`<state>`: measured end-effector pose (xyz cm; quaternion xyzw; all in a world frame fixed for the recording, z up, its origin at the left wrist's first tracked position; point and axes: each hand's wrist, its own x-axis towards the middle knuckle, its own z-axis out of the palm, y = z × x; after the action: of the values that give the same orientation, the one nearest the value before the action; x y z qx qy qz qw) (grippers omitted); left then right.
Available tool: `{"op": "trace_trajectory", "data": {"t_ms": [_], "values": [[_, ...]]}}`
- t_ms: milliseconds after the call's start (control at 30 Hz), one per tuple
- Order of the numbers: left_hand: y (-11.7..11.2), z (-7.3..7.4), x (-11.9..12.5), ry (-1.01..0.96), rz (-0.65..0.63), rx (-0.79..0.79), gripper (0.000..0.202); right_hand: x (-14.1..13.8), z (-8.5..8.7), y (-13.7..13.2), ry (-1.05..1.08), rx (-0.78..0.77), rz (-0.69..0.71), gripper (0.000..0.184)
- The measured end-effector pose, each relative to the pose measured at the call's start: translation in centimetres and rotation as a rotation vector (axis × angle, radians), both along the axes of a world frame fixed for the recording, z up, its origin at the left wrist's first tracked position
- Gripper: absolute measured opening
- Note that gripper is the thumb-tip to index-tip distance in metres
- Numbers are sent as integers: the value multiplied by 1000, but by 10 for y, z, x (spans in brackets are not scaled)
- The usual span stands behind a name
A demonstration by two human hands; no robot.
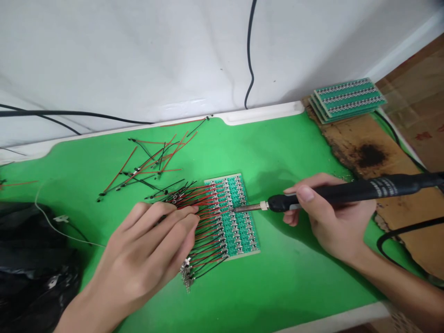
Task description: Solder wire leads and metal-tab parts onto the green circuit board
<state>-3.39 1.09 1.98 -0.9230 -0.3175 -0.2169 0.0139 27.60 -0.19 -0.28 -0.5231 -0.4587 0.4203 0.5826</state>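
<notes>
A green circuit board (248,231) lies on the green mat, with rows of small silver parts. Many red and black wires (208,240) run from its left side to small connectors bunched at their far ends. My left hand (149,249) lies over these wires, its fingertips pinched on a red wire close to the board's left edge. In my right hand (326,212) is a black-handled soldering iron (287,202), held like a pen and pointing left. Its metal tip reaches the middle of the board, at the wire ends. The exact contact point is too small to make out.
Loose red and black wires (152,159) lie scattered behind my left hand. A scorched brown board (350,143) on the right carries several stacked circuit boards (350,97). A black plastic bag (31,259) sits at left. The iron's cable (409,231) loops at right.
</notes>
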Motion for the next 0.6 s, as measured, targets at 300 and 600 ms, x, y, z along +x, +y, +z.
{"op": "trace_trajectory", "data": {"t_ms": [300,600], "values": [[-1,-6,-3,7,-2,-16,24,0,0,-1,3,12,19,22],[-1,-6,-5,-19,-9,-11,21,-1,2,3,-5,24,19,25]]}}
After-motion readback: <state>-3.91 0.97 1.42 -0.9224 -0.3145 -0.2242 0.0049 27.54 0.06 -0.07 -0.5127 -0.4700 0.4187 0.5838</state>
